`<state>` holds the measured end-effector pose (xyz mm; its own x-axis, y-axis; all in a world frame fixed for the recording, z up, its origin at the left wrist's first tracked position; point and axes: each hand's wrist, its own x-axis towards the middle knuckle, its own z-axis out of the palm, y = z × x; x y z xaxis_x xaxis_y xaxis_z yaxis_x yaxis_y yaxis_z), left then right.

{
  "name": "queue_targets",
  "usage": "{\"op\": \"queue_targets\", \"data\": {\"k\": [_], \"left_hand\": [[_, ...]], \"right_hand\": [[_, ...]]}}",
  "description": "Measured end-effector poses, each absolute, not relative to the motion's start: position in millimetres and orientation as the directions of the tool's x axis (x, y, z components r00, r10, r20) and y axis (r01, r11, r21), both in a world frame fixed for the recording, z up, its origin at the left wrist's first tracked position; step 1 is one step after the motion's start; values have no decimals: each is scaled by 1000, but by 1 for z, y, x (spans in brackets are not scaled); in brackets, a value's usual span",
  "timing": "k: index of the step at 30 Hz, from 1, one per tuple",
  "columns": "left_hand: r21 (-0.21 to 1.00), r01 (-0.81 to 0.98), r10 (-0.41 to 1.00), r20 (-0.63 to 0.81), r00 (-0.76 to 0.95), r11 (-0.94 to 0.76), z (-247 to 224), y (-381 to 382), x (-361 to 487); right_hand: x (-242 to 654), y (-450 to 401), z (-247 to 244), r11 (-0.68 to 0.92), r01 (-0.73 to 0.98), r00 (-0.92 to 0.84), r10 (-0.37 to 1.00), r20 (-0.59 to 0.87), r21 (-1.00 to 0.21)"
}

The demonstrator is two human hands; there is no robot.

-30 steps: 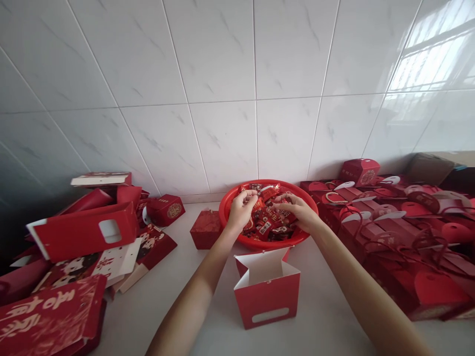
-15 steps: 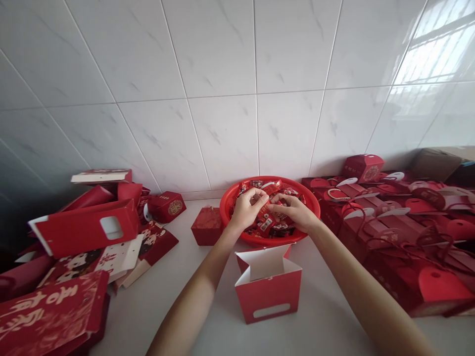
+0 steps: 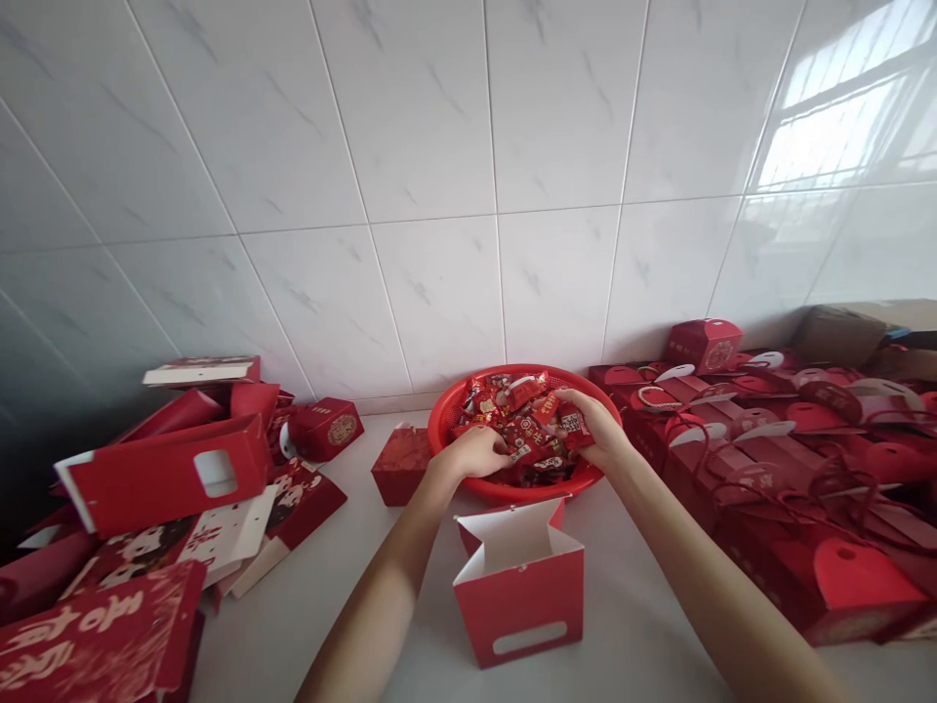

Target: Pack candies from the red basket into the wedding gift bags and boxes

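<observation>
A round red plastic basket [image 3: 444, 415] against the tiled wall holds many red wrapped packets [image 3: 521, 430]. My left hand [image 3: 477, 453] reaches over its front left rim, fingers curled down among the packets; what they grip, if anything, is hidden. At the basket's right side, my right hand [image 3: 591, 426] has its fingers around a red packet with a black and white square code [image 3: 572, 426]. Between my forearms stands an open-topped red box [image 3: 523, 603], its inside white, with an oblong cut-out low on the front.
To the left lie piled red boxes and flattened cartons [image 3: 168, 469]. A small dark red box [image 3: 401, 465] touches the basket's left side. Rows of closed red gift boxes with cord handles [image 3: 761, 449] fill the right, a brown carton [image 3: 838, 334] behind them.
My hands, close together over the basket's middle before, have moved apart. The left went down toward the front left rim, and the right now has the coded packet. The view has tilted slightly upward.
</observation>
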<state>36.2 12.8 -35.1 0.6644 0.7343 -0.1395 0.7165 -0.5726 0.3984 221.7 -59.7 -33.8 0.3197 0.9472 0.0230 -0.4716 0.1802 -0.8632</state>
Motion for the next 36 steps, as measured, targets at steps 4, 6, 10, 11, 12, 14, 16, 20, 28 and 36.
{"op": "queue_targets", "data": {"k": [4, 6, 10, 11, 12, 14, 16, 20, 28, 36], "left_hand": [[314, 753, 732, -207, 649, -579, -32, 16, 41], [237, 767, 710, -290, 641, -596, -28, 19, 43], [151, 762, 672, -387, 632, -629, -19, 25, 46], [144, 757, 667, -389, 636, -638, -18, 26, 46], [141, 751, 661, -390, 641, -645, -18, 28, 46], [160, 739, 639, -404, 654, -655, -18, 30, 45], [209, 730, 609, -429, 667, -651, -19, 33, 45], [266, 717, 574, -452, 683, -644, -25, 39, 45], [272, 651, 520, -421, 743, -709, -31, 41, 49], [431, 560, 538, -185, 822, -708, -27, 33, 43]], "right_hand": [[219, -63, -27, 109, -578, 326, 940, -106, -808], [218, -64, -25, 93, -611, 331, 932, -148, -786], [217, -65, -24, 88, -614, 319, 937, -144, -784], [217, -65, -24, 89, -607, 317, 938, -138, -790], [216, -65, -24, 90, -599, 318, 939, -134, -795], [216, -66, -24, 89, -587, 325, 936, -133, -805], [215, -66, -23, 84, -584, 329, 934, -142, -807], [215, -66, -24, 53, -585, 296, 943, -152, -809], [218, -63, -31, 52, -567, 256, 960, -116, -822], [218, -65, -29, 38, -578, 247, 960, -131, -815]]}}
